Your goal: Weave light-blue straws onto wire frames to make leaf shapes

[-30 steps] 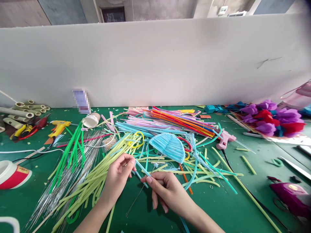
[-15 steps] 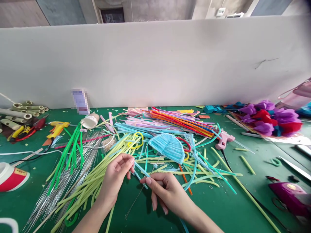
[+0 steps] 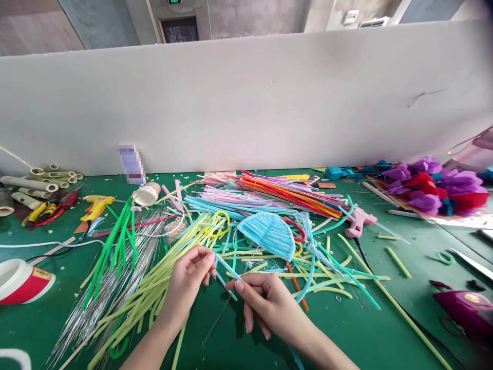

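Clock directions are read from the blue stem (image 3: pixel 228 266) between the two hands, at the middle of the work and in front of the person, raised a little over the green surface (image 3: pixel 365 329) as far as can be judged.

Farthest left, near 10 o'clock, lies the yellow glue gun (image 3: pixel 98 206), with the green stems (image 3: pixel 122 231) just beside it toward 9. At about 8:30 the wires (image 3: pixel 96 303) and then the lime stems (image 3: pixel 154 288) fan out across the surface.

The left hand (image 3: pixel 188 281), at 9, is closed to a pinch, thumb against forefinger, on the upper end of the blue stem. A second blue strand runs below, almost parallel; whether it is the same stem folded over cannot be told.

Between 6 and 7 a thin wire (image 3: pixel 218 319) slants away; its upper end passes behind the fingers. The right hand (image 3: pixel 269 299), at 4, pinches the blue stem's lower end between thumb and forefinger, other fingers curled loosely.

Between 1 and 2 sits the blue fan (image 3: pixel 265 234), near but apart from both hands. The pink glue gun (image 3: pixel 361 221) is past it, toward 2:30.

The step in hand looks like bending or lining up the blue stem; the next move would seem to call for one pinch kept firm while the other guides.
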Tool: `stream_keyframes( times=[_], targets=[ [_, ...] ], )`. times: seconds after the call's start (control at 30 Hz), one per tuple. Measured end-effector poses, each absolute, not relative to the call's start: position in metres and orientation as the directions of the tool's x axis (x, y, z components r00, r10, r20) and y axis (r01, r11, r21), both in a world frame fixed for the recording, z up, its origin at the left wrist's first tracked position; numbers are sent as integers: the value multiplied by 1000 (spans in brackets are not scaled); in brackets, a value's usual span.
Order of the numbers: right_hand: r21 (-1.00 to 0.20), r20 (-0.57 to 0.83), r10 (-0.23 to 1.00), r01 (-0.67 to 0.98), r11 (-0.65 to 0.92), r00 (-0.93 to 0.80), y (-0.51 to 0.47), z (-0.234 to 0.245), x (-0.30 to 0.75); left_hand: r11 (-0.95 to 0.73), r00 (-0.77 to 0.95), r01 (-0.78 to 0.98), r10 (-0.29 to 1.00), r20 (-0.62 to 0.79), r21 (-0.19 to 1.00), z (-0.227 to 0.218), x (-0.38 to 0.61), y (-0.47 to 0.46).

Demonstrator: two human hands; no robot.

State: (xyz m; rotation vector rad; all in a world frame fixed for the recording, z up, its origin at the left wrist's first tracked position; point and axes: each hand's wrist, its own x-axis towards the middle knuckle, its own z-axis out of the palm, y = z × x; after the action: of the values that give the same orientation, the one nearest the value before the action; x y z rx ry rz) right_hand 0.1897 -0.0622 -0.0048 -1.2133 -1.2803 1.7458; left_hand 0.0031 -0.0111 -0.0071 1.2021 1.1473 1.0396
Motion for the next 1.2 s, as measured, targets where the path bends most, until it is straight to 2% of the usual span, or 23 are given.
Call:
stream_keyframes(
  times=[1.2],
  targets=[
    [-950,-300,879,30,-312,-370,-65,-9,189,78,152,11,985,-79,997,-7,3,-13]
  ],
)
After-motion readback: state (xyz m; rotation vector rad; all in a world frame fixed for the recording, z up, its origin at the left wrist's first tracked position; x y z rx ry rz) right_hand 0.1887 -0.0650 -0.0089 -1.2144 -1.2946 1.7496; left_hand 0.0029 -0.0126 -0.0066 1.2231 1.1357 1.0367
